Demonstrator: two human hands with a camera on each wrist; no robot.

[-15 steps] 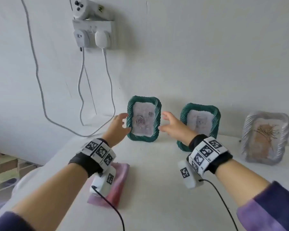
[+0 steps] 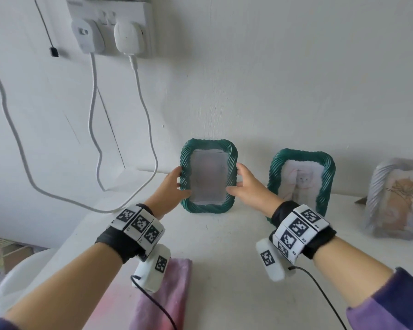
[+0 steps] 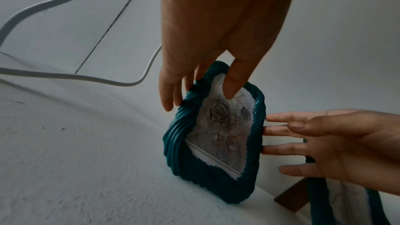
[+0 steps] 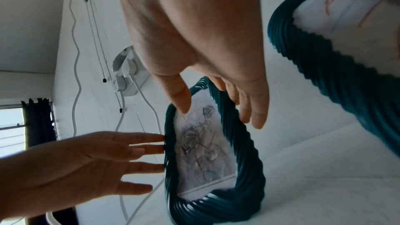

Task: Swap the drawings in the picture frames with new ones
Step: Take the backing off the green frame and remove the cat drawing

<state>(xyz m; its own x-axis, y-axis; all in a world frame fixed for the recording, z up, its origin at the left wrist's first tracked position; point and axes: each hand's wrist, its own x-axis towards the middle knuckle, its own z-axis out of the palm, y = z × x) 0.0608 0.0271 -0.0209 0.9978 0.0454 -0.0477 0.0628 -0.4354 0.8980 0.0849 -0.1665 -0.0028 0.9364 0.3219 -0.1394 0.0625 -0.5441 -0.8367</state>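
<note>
A green twisted-rim picture frame (image 2: 209, 207) stands on the white table (image 2: 224, 258) against the wall. My left hand (image 2: 177, 183) holds its left side and my right hand (image 2: 241, 181) holds its right side. Each thumb lies on the front glass and the fingers reach behind the rim. Glare washes out the glass in the head view. The wrist views show a rose drawing (image 3: 225, 126) inside it. To the right, a second green frame (image 2: 301, 163) holds a cat drawing, and a pale silver frame (image 2: 377, 186) holds a brownish sketch.
A pink cloth (image 2: 169, 294) lies on the table near my left wrist. A wall socket (image 2: 110, 27) with two white plugs sits up left. Its white cables (image 2: 150, 139) hang down onto the table left of the frame. The table's left edge drops off beside my left forearm.
Both hands have closed the last gap to the left green frame and taken hold of its sides. My head has moved closer to the wall.
</note>
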